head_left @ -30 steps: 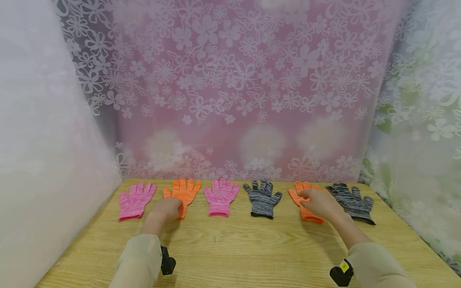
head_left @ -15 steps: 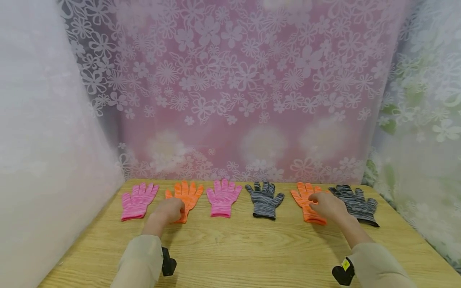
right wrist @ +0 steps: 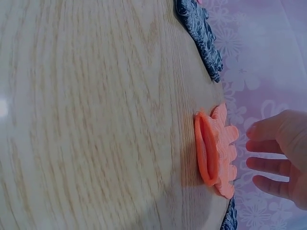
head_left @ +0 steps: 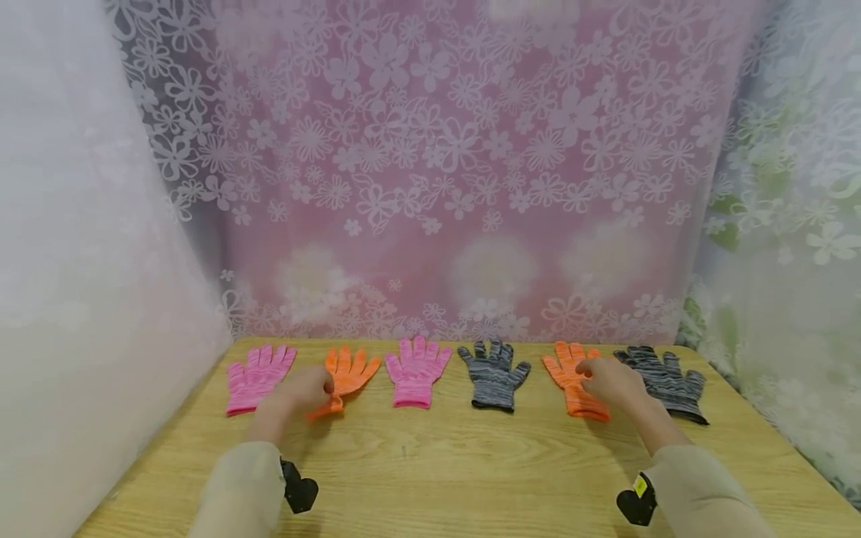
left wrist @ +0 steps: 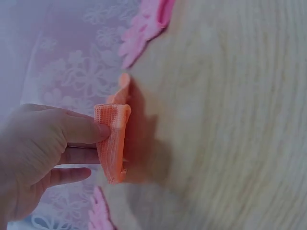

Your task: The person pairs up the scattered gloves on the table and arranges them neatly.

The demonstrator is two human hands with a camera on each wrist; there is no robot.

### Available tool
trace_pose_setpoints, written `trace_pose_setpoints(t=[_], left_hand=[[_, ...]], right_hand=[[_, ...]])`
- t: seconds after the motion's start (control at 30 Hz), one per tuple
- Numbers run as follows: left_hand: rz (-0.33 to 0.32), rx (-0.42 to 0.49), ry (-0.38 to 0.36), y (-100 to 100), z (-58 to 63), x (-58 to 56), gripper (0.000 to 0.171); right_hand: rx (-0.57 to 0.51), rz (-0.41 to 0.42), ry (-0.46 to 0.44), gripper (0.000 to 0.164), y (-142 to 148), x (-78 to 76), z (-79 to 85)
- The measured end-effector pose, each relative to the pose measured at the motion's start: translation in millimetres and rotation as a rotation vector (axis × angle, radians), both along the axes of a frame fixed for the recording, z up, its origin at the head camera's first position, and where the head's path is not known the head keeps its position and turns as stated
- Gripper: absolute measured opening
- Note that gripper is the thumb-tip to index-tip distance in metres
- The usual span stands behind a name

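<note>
My left hand pinches the cuff end of an orange knitted glove, second from the left in a row of gloves. In the left wrist view thumb and fingers clasp the orange cuff, which is raised and casts a shadow; the glove's fingers point to the far edge. My right hand hovers above another orange glove, fingers relaxed and holding nothing. In the right wrist view a gap shows between that hand and the glove, whose cuff gapes toward the camera.
Pink gloves lie at the far left and left of centre. Grey-black gloves lie right of centre and at the far right. The wooden table meets a flowered pink curtain behind.
My left hand has shifted left, and the orange glove's cuff has been pulled left and bent up with it. The right hand stays almost in place over its glove.
</note>
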State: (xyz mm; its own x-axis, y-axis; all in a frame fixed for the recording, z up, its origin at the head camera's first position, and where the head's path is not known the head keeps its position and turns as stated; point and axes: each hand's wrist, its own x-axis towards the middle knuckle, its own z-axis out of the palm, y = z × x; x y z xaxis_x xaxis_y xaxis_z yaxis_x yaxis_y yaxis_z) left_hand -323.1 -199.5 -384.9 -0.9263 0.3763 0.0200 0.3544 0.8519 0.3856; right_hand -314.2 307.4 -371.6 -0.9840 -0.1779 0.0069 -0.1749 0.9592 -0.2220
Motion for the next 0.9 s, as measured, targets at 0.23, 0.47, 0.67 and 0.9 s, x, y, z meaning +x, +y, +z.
trace_pose_setpoints(t=[0.23, 0.47, 0.67, 0.9], left_hand=[[0.004, 0.007, 0.052, -9.9, 30.4, 8.0, 0.010], [0.025, -0.003, 0.089, -13.3, 60.9, 12.3, 0.009], [0.028, 0.032, 0.036, -16.1, 80.8, 19.5, 0.011], [0.049, 0.024, -0.003, -21.0, 96.7, 26.7, 0.014]], right_hand=[[0.010, 0.021, -0.053, 0.032, 0.4, -7.2, -3.6], [0.042, 0.047, -0.102, 0.033, 4.4, -11.1, -13.0], [0.030, 0.121, -0.080, 0.029, 4.6, -10.3, -20.1], [0.031, 0.149, -0.096, 0.030, 2.8, -12.1, -22.2]])
